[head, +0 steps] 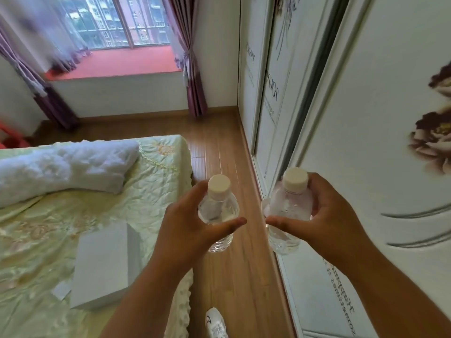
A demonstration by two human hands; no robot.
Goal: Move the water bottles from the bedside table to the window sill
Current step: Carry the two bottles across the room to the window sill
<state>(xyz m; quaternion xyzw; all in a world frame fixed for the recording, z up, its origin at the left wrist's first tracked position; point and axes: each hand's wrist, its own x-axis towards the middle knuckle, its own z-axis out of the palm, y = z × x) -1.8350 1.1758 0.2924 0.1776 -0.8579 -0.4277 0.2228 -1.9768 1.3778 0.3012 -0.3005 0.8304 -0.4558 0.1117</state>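
I carry two clear water bottles with white caps, both upright over the wooden floor. My left hand [188, 223] grips the left bottle [218, 211] round its body, thumb across the front. My right hand [324, 215] grips the right bottle [290, 203] the same way, close to the wardrobe. The window sill [114, 63], covered in red, lies far ahead under the window at the top left. The bedside table is out of view.
A bed [73, 215] with a pale green cover fills the left; a white box [105, 264] and a rolled white quilt [63, 164] lie on it. White wardrobe doors [366, 118] line the right. A strip of wooden floor [219, 132] runs between them toward purple curtains [192, 69].
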